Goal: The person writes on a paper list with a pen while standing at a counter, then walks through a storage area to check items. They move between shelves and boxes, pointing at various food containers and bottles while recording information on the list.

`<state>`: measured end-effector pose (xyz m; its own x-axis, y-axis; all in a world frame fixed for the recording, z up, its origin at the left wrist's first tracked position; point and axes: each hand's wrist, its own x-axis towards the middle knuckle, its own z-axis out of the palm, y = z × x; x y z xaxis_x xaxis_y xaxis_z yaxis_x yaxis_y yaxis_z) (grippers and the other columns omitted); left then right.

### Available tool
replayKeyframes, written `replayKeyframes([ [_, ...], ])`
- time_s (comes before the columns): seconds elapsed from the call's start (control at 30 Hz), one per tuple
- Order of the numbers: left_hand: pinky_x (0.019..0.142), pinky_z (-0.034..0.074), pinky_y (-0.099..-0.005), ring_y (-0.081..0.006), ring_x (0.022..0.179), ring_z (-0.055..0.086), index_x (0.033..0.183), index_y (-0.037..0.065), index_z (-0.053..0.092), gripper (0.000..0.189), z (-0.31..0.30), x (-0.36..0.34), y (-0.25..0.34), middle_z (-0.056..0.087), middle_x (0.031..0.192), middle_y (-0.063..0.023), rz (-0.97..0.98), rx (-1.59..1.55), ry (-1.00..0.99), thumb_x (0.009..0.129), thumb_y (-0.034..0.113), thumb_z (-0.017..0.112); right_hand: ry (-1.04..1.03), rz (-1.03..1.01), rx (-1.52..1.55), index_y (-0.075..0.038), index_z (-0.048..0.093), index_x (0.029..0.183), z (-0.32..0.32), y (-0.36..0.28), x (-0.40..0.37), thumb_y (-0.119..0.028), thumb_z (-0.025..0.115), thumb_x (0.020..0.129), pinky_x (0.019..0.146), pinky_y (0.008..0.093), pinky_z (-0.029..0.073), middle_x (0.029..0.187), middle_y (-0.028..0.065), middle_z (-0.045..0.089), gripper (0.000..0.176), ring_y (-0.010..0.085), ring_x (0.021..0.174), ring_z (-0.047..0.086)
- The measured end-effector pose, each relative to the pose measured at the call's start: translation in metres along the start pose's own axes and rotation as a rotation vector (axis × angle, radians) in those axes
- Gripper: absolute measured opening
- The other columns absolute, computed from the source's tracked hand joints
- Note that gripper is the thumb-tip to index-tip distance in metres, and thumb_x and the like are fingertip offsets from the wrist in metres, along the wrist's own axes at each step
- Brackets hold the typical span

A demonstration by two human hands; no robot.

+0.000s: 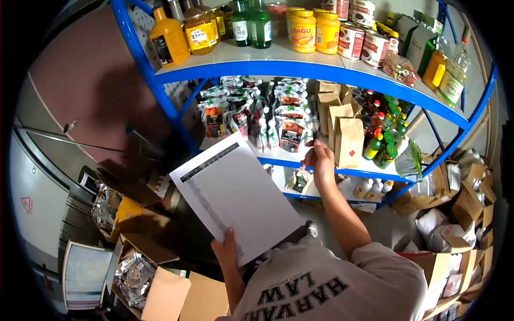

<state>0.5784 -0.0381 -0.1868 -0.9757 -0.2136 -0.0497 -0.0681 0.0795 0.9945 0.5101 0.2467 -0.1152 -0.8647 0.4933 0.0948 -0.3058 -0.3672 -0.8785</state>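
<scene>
My left hand [226, 250] grips the lower edge of a white printed sheet [249, 200], with the thumb on its face. The sheet is tilted and has a dark header band and a column of small text along one side. Raised in front of the middle shelf, my right hand [320, 165] has its fingers closed around a slim dark pen [316, 134] that points upward. Behind that hand stand brown paper bags [349, 142] and rows of spouted pouches [292, 134]. The fingertips look apart from these goods, though the depth is hard to judge.
A blue-framed shelf rack [257, 68] holds jars [303, 32], green bottles [261, 27], cans [350, 41] and sauce bottles [386, 155]. Open cardboard boxes [206, 297] stand at lower left, and more cartons [436, 273] line the right side. White bottles [375, 188] sit on the low shelf.
</scene>
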Motion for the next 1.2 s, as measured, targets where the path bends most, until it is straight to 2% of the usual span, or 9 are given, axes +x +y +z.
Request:
replayKeyframes([
  [0.07, 0.067, 0.041, -0.0265, -0.0133, 0.074, 0.050, 0.090, -0.010, 0.053, 0.030, 0.000, 0.001, -0.005, 0.057, 0.083, -0.0084, -0.060, 0.012, -0.025, 0.074, 0.014, 0.057, -0.091, 0.561, 0.448, -0.003, 0.045, 0.079, -0.014, 0.011, 0.018, -0.024, 0.030, 0.088, 0.054, 0.0299, 0.041, 0.049, 0.0064, 0.044, 0.027, 0.0181, 0.044, 0.047],
  [0.27, 0.063, 0.041, -0.0269, -0.0129, 0.069, 0.049, 0.088, -0.010, 0.053, 0.032, 0.011, 0.017, -0.014, 0.057, 0.078, -0.0084, 0.082, -0.018, -0.030, 0.073, 0.017, 0.058, 0.071, -0.391, -0.411, 0.001, 0.043, 0.080, -0.006, 0.015, -0.010, -0.024, 0.033, 0.089, 0.047, 0.0253, 0.041, 0.053, 0.0063, 0.045, 0.028, 0.0141, 0.046, 0.047],
  [0.33, 0.062, 0.041, -0.0268, -0.0124, 0.068, 0.049, 0.087, -0.010, 0.054, 0.031, 0.017, 0.023, -0.019, 0.057, 0.077, -0.0079, 0.046, -0.040, -0.055, 0.074, 0.018, 0.059, -0.078, 0.090, -0.150, 0.002, 0.044, 0.083, -0.019, 0.024, 0.004, -0.025, 0.031, 0.090, 0.046, 0.0248, 0.039, 0.053, 0.0060, 0.045, 0.030, 0.0134, 0.045, 0.045],
  [0.53, 0.054, 0.040, -0.0250, -0.0089, 0.060, 0.047, 0.078, -0.008, 0.055, 0.027, 0.033, 0.022, 0.010, 0.054, 0.065, -0.0035, -0.031, 0.042, -0.035, 0.074, 0.018, 0.058, 0.079, -0.462, -0.297, -0.002, 0.042, 0.078, -0.012, -0.003, -0.011, -0.026, 0.032, 0.089, 0.045, 0.0236, 0.038, 0.053, 0.0026, 0.040, 0.028, 0.0119, 0.047, 0.043],
  [0.67, 0.049, 0.037, -0.0243, -0.0075, 0.055, 0.046, 0.072, -0.007, 0.055, 0.025, 0.030, 0.019, 0.015, 0.052, 0.058, -0.0009, 0.012, -0.017, -0.031, 0.074, 0.018, 0.058, -0.015, 0.300, 0.510, -0.007, 0.044, 0.078, -0.021, -0.006, 0.000, -0.028, 0.035, 0.088, 0.043, 0.0236, 0.032, 0.050, -0.0003, 0.032, 0.025, 0.0097, 0.041, 0.029],
  [0.87, 0.050, 0.039, -0.0260, -0.0089, 0.054, 0.047, 0.072, -0.007, 0.054, 0.026, 0.023, 0.024, 0.005, 0.051, 0.055, -0.0058, 0.055, 0.076, 0.025, 0.074, 0.018, 0.058, 0.088, -0.452, -0.057, -0.008, 0.043, 0.078, -0.001, -0.016, -0.017, -0.031, 0.036, 0.088, 0.040, 0.0212, 0.030, 0.051, -0.0004, 0.036, 0.026, 0.0087, 0.043, 0.034],
  [1.0, 0.049, 0.038, -0.0262, -0.0092, 0.053, 0.046, 0.071, -0.007, 0.054, 0.026, 0.032, 0.027, 0.007, 0.051, 0.055, -0.0049, 0.054, 0.032, 0.091, 0.074, 0.018, 0.058, -0.394, 0.235, -0.373, -0.007, 0.049, 0.083, 0.009, 0.005, -0.028, -0.030, 0.041, 0.083, 0.047, 0.0229, 0.036, 0.060, 0.0020, 0.044, 0.025, 0.0106, 0.050, 0.043],
  [1.1, 0.049, 0.038, -0.0261, -0.0096, 0.053, 0.046, 0.071, -0.008, 0.054, 0.026, 0.030, 0.029, 0.012, 0.052, 0.057, -0.0041, -0.123, 0.148, 0.039, 0.075, 0.018, 0.057, -1.213, -0.478, -0.870, -0.004, 0.049, 0.093, 0.041, 0.044, -0.085, -0.012, 0.047, 0.077, 0.055, 0.0317, 0.042, 0.080, 0.0139, 0.053, 0.018, 0.0273, 0.067, 0.053],
  [1.2, 0.056, 0.040, -0.0261, -0.0119, 0.061, 0.047, 0.081, -0.010, 0.054, 0.029, 0.035, 0.024, 0.005, 0.055, 0.070, -0.0059, -0.035, 0.048, 0.062, 0.075, 0.017, 0.057, -1.725, -0.013, -0.765, 0.004, 0.048, 0.094, 0.077, 0.027, -0.140, -0.008, 0.046, 0.076, 0.058, 0.0384, 0.043, 0.073, 0.0205, 0.054, 0.022, 0.0331, 0.066, 0.054],
])
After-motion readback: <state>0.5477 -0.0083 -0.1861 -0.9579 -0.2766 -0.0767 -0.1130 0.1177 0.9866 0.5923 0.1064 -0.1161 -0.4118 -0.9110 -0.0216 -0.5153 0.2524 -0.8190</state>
